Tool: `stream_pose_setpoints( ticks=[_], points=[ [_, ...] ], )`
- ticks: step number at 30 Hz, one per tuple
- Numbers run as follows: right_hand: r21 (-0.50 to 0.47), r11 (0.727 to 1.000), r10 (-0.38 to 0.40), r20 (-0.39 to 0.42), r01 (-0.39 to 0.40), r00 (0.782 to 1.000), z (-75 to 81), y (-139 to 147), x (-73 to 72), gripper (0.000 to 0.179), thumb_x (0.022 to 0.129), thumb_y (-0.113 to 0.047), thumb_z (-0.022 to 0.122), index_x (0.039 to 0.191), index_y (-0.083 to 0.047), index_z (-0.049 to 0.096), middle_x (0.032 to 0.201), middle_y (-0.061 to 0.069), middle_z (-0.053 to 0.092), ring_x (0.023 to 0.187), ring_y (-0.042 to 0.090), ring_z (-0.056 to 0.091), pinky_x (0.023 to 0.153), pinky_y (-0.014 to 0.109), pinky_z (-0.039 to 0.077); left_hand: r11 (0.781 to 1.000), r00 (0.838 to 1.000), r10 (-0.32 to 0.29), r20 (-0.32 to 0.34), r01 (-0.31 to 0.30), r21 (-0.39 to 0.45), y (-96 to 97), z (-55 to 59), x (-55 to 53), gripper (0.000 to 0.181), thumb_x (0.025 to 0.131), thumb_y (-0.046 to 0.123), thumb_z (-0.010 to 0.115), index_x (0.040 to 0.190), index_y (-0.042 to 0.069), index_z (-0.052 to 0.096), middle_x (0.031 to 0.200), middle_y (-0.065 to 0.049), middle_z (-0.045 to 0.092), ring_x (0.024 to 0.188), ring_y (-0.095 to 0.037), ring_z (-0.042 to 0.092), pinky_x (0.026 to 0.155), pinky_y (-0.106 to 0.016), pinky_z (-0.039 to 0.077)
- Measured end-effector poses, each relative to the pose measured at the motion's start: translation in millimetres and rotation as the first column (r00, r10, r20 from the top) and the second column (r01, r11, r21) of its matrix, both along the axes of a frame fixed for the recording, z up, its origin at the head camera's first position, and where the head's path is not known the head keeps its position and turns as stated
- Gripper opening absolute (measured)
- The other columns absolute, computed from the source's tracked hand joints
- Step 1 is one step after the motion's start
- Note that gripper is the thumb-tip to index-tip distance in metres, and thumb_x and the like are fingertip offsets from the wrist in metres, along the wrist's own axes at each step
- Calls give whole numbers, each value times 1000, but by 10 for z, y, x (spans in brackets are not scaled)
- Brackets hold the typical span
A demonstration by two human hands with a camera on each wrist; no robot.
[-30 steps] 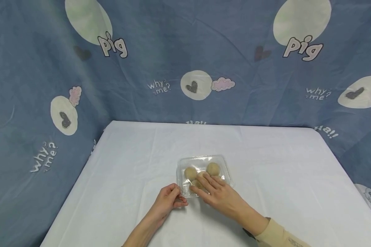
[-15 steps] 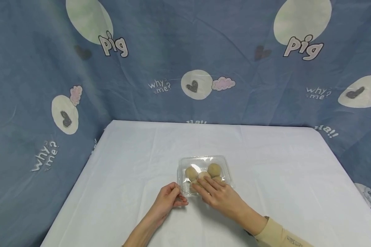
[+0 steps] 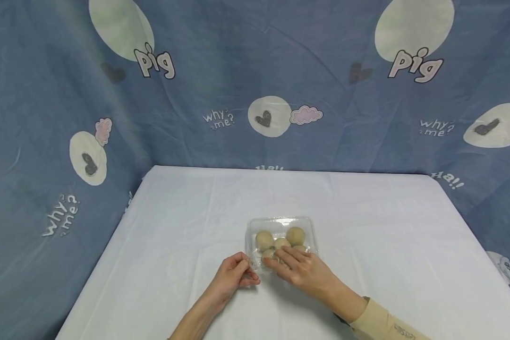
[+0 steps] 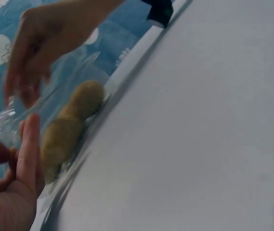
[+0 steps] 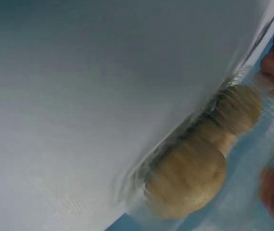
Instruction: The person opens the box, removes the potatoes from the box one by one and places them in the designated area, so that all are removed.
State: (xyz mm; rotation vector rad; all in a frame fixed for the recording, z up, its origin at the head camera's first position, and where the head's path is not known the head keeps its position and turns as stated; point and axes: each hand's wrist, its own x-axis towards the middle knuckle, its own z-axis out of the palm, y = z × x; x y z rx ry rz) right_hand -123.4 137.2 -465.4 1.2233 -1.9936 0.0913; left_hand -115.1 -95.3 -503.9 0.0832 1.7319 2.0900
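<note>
A clear plastic box [image 3: 250,233] lies near the middle of the table in the head view. Several round, tan-brown balls [image 3: 264,241], potato-like in the right wrist view, are inside it. My left hand [image 3: 233,275] is at the box's near left corner, thumb and fingertips pinching its edge. Over the near side of the box is my right hand [image 3: 308,274], fingers spread and fairly straight, their tips overlapping the front balls. The left wrist view shows the right hand [image 4: 45,45] blurred, with its fingers pointing down toward the clear plastic.
White cloth covers the table [image 3: 187,212]. A blue patterned curtain [image 3: 221,61] hangs along the back and sides. The right arm wears a beige sleeve [image 3: 378,321].
The bright glare on the box's top has shifted toward its far edge, and the box sits slightly nearer. My right fingers have shifted a little on it; the left hand stays at the corner.
</note>
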Motion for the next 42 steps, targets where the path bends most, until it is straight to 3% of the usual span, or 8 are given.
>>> stream_pose_setpoints(
  ticks=[6,20,25,29,32,35,38,42],
  points=[
    [-166,986,8,131,14,991,252,27,-48,26,104,-22,50,119,-9,68,103,8,70,83,23,70,65,32,60,999,999,34,11,-34,-5,-13,-19,-6,11,95,3,45,86,0,50,85,-13,57,75,-20,66,76,-37,60],
    [-218,975,-23,103,45,994,252,115,-34,30,105,-21,47,123,-7,67,114,9,70,102,27,67,84,45,57,1000,999,5,37,-5,-1,-13,-7,-1,12,95,4,44,85,1,49,87,-13,57,76,-21,67,77,-37,60],
    [-319,939,-84,150,128,985,264,239,-78,33,103,-22,49,127,-4,63,122,11,66,109,30,64,87,49,55,1000,999,-1,47,1,5,-14,0,-6,10,94,3,45,85,1,50,84,-11,59,76,-21,67,77,-37,59],
    [-430,878,-100,264,210,959,247,359,-132,46,99,-26,56,136,1,53,130,15,59,116,35,58,95,46,50,1000,999,2,51,-2,1,-16,10,-7,10,94,3,45,85,2,50,81,-10,60,74,-20,67,76,-37,60],
    [-491,816,-102,400,306,911,209,443,-166,61,92,-21,64,145,1,40,135,17,55,116,35,57,97,45,49,1000,999,1,50,-1,-4,-24,18,-7,10,94,3,45,85,2,50,80,-10,60,74,-20,67,76,-37,60],
    [-508,760,-80,547,406,833,161,498,-189,74,88,-12,71,149,-2,31,133,20,56,114,35,58,91,47,53,1000,999,-2,52,2,-6,-32,21,-6,10,93,4,46,85,2,50,81,-11,60,74,-20,67,76,-37,60],
    [-469,731,-50,688,496,724,113,525,-200,73,90,-10,70,150,-1,28,134,23,55,116,38,58,88,51,54,1000,998,-7,59,7,-7,-36,18,-5,9,93,4,46,85,1,50,81,-11,59,74,-21,67,76,-37,60],
    [-340,732,-42,842,590,537,57,541,-181,60,97,-18,62,146,2,33,129,26,57,107,40,62,83,51,56,1000,998,-20,59,21,-4,-38,14,-14,10,94,4,47,85,2,50,82,-11,58,75,-21,67,76,-37,60]
  ],
)
